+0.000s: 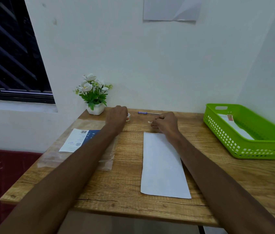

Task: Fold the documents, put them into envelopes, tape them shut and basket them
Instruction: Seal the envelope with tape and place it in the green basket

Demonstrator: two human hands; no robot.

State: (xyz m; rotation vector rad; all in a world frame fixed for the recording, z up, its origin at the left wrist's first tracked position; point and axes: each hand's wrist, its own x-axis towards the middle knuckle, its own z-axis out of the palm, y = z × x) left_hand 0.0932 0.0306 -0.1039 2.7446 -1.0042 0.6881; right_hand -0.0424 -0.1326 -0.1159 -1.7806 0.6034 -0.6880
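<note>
The white envelope (164,164) lies flat on the wooden table (125,188), its long side running away from the person, and everything else is placed from it; the right hand (165,123) hovers just past the envelope's far short edge, fingers curled with the tips pinching a small pale strip of tape (149,122) that sticks out toward the left; the right forearm crosses the envelope's far right corner; the left hand (117,116) sits beyond and to the left of the envelope, well apart from it, fingers curled down around a small tape roll (128,117) of which only the right side shows past the knuckles; the two hands are near each other with bare table between them; a blue pen (147,113) lies farther back than the envelope, behind the gap between the hands; left of the envelope, under the left forearm, lies a clear plastic sleeve (76,144) with a printed sheet inside; behind that, at the table's far left corner, stands a potted plant with white flowers (93,97); right of the envelope, well apart, sits a green basket (245,141) holding a white envelope already placed inside (234,125).
</note>
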